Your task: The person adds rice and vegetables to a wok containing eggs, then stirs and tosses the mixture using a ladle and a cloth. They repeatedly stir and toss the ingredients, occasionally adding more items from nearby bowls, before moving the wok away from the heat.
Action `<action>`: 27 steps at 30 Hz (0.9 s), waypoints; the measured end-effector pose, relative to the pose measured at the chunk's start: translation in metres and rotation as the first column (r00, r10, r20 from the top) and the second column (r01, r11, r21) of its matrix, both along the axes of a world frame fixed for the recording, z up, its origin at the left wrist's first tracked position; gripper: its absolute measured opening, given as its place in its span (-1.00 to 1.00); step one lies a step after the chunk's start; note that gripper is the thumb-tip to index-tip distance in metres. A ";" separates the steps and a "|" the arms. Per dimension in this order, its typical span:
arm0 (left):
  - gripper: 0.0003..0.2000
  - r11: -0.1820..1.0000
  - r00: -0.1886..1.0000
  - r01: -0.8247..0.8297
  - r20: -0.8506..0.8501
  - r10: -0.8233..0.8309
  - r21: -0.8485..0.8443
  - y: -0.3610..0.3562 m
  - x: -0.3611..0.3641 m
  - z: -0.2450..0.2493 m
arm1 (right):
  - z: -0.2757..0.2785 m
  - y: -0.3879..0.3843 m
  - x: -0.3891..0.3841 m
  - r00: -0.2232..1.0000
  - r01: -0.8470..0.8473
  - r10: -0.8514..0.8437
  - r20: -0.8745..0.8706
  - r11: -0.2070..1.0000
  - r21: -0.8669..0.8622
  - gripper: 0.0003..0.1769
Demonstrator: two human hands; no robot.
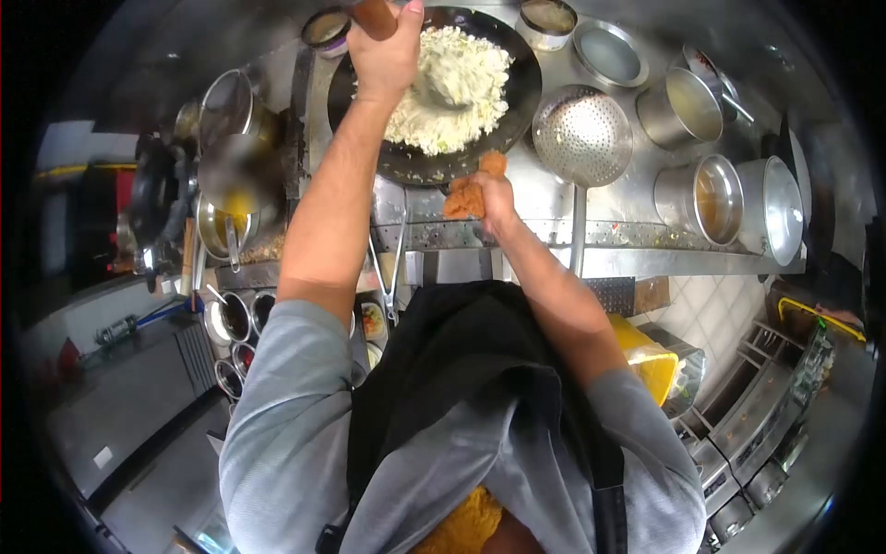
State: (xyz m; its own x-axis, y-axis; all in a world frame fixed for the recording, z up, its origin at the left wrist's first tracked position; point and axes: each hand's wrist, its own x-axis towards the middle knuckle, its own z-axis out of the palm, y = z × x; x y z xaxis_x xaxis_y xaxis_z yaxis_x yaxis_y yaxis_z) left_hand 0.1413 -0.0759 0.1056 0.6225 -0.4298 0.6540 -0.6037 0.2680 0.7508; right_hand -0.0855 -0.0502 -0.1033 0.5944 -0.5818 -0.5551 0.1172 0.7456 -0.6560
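A large dark wok (415, 171) holds a heap of fried rice (484, 65) with small green bits. My left hand (386, 60) is closed around the wooden handle of a ladle (374, 17). Its rounded metal head (448, 85) is in the rice, partly blurred. At the wok's near right edge, my right hand (498, 196) is closed on an orange-brown cloth (464, 200). The cloth bunches against the rim and hides whatever part of the wok lies under it.
Right of the wok are a perforated strainer (583, 134), a round metal pan (611, 54) and several steel pots (681, 109). Tongs (389, 277) hang at the counter's front edge. Sauce containers (234, 316) stand at lower left, a yellow bin (653, 367) at lower right.
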 end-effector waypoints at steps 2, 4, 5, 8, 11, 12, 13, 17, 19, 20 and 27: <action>-0.70 0.990 0.991 0.011 -0.136 0.008 0.142 -0.012 0.004 0.008 | -0.001 0.002 0.000 0.999 0.040 -0.041 -0.011 0.999 -0.016 -0.73; -0.65 0.980 0.890 0.160 -0.447 -0.092 0.116 -0.008 -0.018 0.072 | -0.002 0.002 -0.002 0.999 0.040 -0.040 0.000 0.999 -0.015 -0.73; -0.63 0.992 0.928 0.126 -0.356 -0.112 0.016 -0.003 -0.026 0.083 | -0.006 0.003 0.001 0.998 0.056 -0.056 0.012 0.998 0.003 -0.73; -0.66 0.975 0.884 0.174 -0.415 -0.218 -0.141 0.012 -0.039 0.052 | -0.020 0.002 0.001 0.999 0.051 -0.051 -0.007 0.999 -0.017 -0.72; -0.72 0.998 0.889 -0.041 -0.458 0.012 -0.054 -0.007 -0.019 0.020 | 0.002 0.002 -0.001 0.999 0.051 -0.051 -0.015 0.999 -0.013 -0.71; -0.72 1.000 0.872 -0.010 -0.489 0.018 0.020 -0.007 -0.018 0.038 | 0.000 0.008 -0.008 0.998 0.048 -0.049 -0.026 0.999 -0.008 -0.71; -0.72 0.997 0.860 0.017 -0.509 0.026 0.079 -0.006 -0.017 0.057 | -0.002 0.006 -0.007 0.999 0.042 -0.042 -0.020 0.999 -0.003 -0.70; -0.72 0.992 0.883 0.014 -0.463 -0.070 -0.123 0.014 -0.049 0.066 | -0.009 0.003 0.000 0.998 0.063 -0.064 -0.025 0.997 -0.054 -0.69; -0.75 0.969 0.928 -0.224 -0.327 0.179 -0.105 -0.005 -0.048 0.007 | -0.005 0.002 -0.004 0.999 0.036 -0.037 -0.023 0.999 -0.029 -0.69; -0.76 0.990 0.944 -0.112 -0.319 0.081 -0.081 -0.005 -0.041 0.001 | -0.005 0.001 -0.001 1.000 0.018 -0.018 -0.010 1.000 -0.002 -0.68; -0.74 0.955 0.872 0.205 -0.402 -0.278 -0.216 0.022 -0.057 0.054 | -0.008 0.002 0.000 0.999 0.040 -0.040 -0.021 0.999 -0.009 -0.69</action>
State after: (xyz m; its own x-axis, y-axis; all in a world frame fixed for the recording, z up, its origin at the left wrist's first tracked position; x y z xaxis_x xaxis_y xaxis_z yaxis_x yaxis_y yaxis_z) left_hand 0.0847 -0.0536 0.1597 0.7453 -0.5143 0.4242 -0.1385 0.5030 0.8531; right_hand -0.0859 -0.0483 -0.1108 0.5586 -0.6099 -0.5621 0.1330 0.7348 -0.6651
